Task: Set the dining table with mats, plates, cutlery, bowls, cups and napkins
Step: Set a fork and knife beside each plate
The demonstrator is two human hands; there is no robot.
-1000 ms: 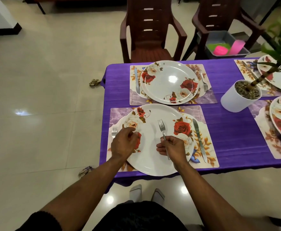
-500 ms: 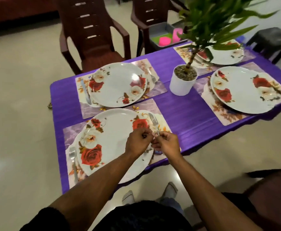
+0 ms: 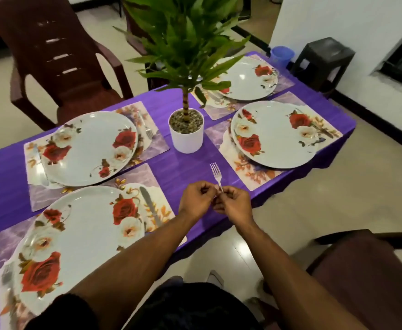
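Observation:
Both hands meet over the near edge of the purple table. My right hand pinches the handle of a silver fork, tines pointing away from me. My left hand has its curled fingertips on the same handle end. Several rose-patterned plates lie on floral mats: the nearest plate with a knife to its right, one at the far left, one to the right and one at the far right.
A potted plant in a white pot stands mid-table just beyond the fork. Dark red chairs stand at the far left and near right. A black stool and a blue bucket sit by the wall.
My view and both hands have shifted right along the table, from over the near plate to the bare cloth between the two near mats. The fork travelled with them; my left hand joined it.

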